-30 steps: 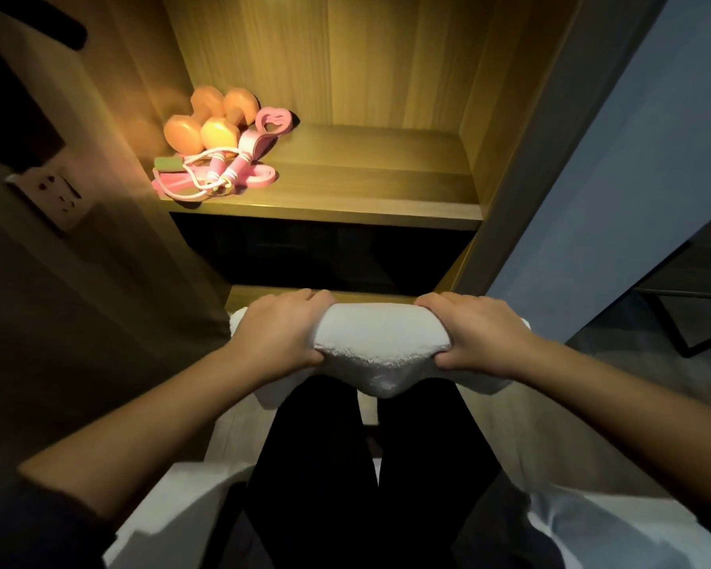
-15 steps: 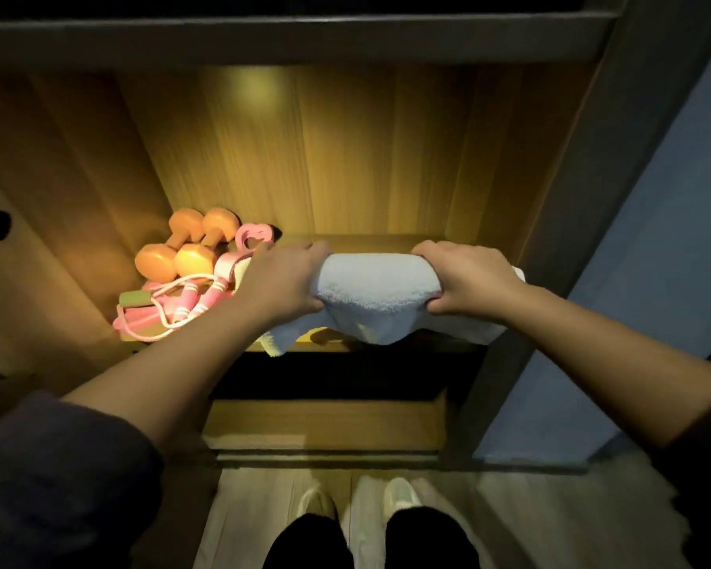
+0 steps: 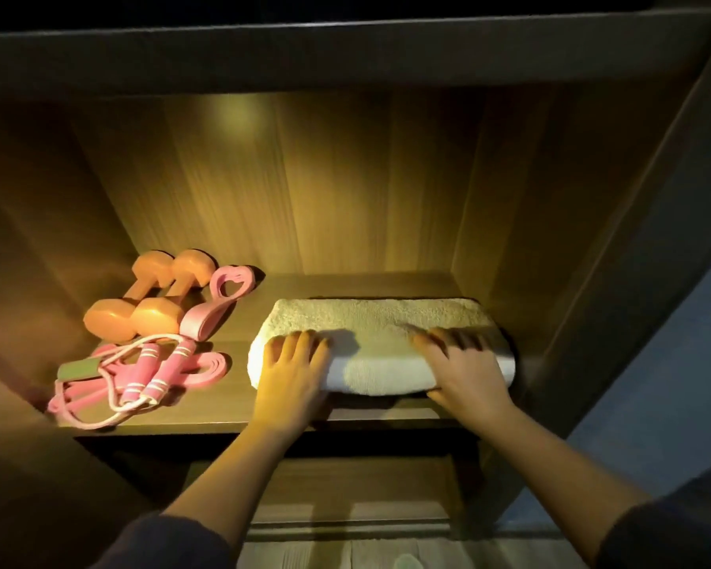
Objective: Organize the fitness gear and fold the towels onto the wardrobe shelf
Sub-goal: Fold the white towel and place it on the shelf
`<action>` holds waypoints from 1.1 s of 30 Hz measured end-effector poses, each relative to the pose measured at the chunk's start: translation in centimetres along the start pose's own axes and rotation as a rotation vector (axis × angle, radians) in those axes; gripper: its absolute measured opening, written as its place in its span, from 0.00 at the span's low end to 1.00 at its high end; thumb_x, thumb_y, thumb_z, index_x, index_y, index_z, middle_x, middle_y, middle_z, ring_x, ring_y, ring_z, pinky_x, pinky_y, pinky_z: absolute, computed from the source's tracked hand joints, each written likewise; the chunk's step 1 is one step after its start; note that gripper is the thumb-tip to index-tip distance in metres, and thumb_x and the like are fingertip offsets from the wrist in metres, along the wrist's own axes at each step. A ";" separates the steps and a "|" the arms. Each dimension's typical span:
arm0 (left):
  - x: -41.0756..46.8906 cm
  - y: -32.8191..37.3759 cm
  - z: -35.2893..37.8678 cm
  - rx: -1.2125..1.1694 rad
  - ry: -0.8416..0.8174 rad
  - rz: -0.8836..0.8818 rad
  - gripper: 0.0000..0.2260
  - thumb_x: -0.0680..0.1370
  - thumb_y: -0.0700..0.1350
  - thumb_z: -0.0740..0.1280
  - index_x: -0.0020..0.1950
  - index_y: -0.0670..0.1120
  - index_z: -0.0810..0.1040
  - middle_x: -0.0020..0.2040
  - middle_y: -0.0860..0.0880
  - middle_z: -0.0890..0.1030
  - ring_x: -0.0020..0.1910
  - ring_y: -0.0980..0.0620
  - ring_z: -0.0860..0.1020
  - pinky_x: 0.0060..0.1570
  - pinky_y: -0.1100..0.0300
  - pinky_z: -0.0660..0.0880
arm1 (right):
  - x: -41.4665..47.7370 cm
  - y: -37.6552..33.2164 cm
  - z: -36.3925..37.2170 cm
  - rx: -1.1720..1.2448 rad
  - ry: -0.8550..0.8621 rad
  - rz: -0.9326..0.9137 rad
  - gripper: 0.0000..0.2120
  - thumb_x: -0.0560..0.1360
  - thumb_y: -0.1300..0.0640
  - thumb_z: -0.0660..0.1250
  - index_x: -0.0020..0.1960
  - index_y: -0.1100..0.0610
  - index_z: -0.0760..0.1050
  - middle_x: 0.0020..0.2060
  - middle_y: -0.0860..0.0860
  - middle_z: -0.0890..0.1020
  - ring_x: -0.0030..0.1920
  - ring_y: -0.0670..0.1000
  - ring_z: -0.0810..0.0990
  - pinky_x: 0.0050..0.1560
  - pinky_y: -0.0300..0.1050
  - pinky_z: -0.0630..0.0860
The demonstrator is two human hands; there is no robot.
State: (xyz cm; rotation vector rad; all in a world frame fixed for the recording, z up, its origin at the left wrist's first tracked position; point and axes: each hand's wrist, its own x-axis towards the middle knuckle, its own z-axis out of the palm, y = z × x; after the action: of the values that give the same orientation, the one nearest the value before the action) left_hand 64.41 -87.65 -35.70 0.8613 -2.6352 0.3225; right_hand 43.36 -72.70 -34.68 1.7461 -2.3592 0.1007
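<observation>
Our towel (image 3: 380, 351) has landed on the shelf (image 3: 232, 410); left hand (image 3: 294, 377) and right hand (image 3: 466, 377) lie flat atop it. We judge it stowed.

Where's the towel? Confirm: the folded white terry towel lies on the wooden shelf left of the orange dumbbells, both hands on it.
No: the head view shows the folded white terry towel on the wooden shelf right of the orange dumbbells, left hand and right hand on it.
</observation>
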 end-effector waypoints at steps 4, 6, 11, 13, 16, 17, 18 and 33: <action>-2.7 -0.2 1.1 -0.010 0.081 0.083 0.28 0.62 0.46 0.79 0.59 0.45 0.76 0.56 0.44 0.77 0.52 0.41 0.76 0.51 0.45 0.71 | -2.5 -0.3 2.3 0.011 0.173 -0.037 0.43 0.53 0.51 0.84 0.65 0.54 0.72 0.56 0.56 0.79 0.51 0.59 0.79 0.49 0.57 0.76; -4.0 -0.2 1.0 -0.021 0.084 0.128 0.33 0.59 0.46 0.80 0.61 0.46 0.72 0.56 0.44 0.77 0.52 0.42 0.76 0.50 0.45 0.71 | -3.8 -0.8 3.0 0.011 0.203 -0.062 0.42 0.54 0.54 0.82 0.65 0.55 0.71 0.57 0.57 0.78 0.54 0.61 0.78 0.54 0.59 0.74; -4.8 -0.1 -0.2 -0.044 0.025 0.139 0.37 0.59 0.48 0.80 0.65 0.48 0.70 0.58 0.46 0.72 0.54 0.42 0.73 0.50 0.47 0.71 | -4.8 -1.0 2.2 -0.005 0.147 -0.058 0.42 0.55 0.51 0.82 0.68 0.54 0.73 0.59 0.57 0.77 0.57 0.60 0.77 0.53 0.59 0.75; -4.3 0.1 -0.6 -0.021 -0.058 0.127 0.42 0.59 0.50 0.80 0.71 0.48 0.68 0.67 0.43 0.70 0.63 0.39 0.71 0.55 0.44 0.71 | -4.4 -0.9 1.6 -0.026 0.102 -0.023 0.44 0.55 0.53 0.81 0.69 0.53 0.72 0.60 0.57 0.76 0.57 0.60 0.76 0.51 0.57 0.74; -3.2 0.7 -0.2 0.011 -0.141 0.080 0.47 0.62 0.48 0.79 0.77 0.49 0.61 0.76 0.39 0.63 0.74 0.36 0.63 0.68 0.37 0.64 | -3.6 -1.2 1.8 -0.084 0.020 0.049 0.43 0.60 0.56 0.79 0.73 0.51 0.68 0.66 0.62 0.73 0.66 0.66 0.71 0.62 0.64 0.70; -2.7 0.9 0.1 0.015 -0.145 0.060 0.46 0.64 0.45 0.79 0.78 0.48 0.59 0.77 0.39 0.61 0.75 0.35 0.61 0.70 0.36 0.61 | -3.3 -1.2 1.9 -0.107 -0.009 0.064 0.42 0.66 0.56 0.77 0.76 0.49 0.63 0.72 0.62 0.68 0.72 0.67 0.65 0.67 0.66 0.64; -2.3 1.1 0.4 0.017 -0.147 0.043 0.45 0.66 0.43 0.77 0.78 0.48 0.59 0.77 0.38 0.60 0.75 0.34 0.60 0.71 0.36 0.59 | -2.8 -1.1 2.3 -0.119 -0.033 0.072 0.41 0.71 0.56 0.72 0.78 0.47 0.56 0.76 0.62 0.61 0.76 0.68 0.57 0.71 0.66 0.57; 6.2 0.2 5.7 0.070 -0.251 -0.182 0.43 0.78 0.60 0.60 0.75 0.55 0.27 0.79 0.43 0.34 0.76 0.35 0.33 0.67 0.25 0.38 | 7.5 1.3 5.1 0.062 -0.106 0.217 0.44 0.77 0.62 0.60 0.77 0.39 0.33 0.78 0.51 0.36 0.76 0.63 0.32 0.70 0.71 0.33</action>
State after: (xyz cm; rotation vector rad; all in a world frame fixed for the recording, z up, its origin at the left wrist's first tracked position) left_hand 58.14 -92.55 -38.52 1.2280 -2.7562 0.2760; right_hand 39.43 -80.21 -38.06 1.5511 -2.6427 0.1176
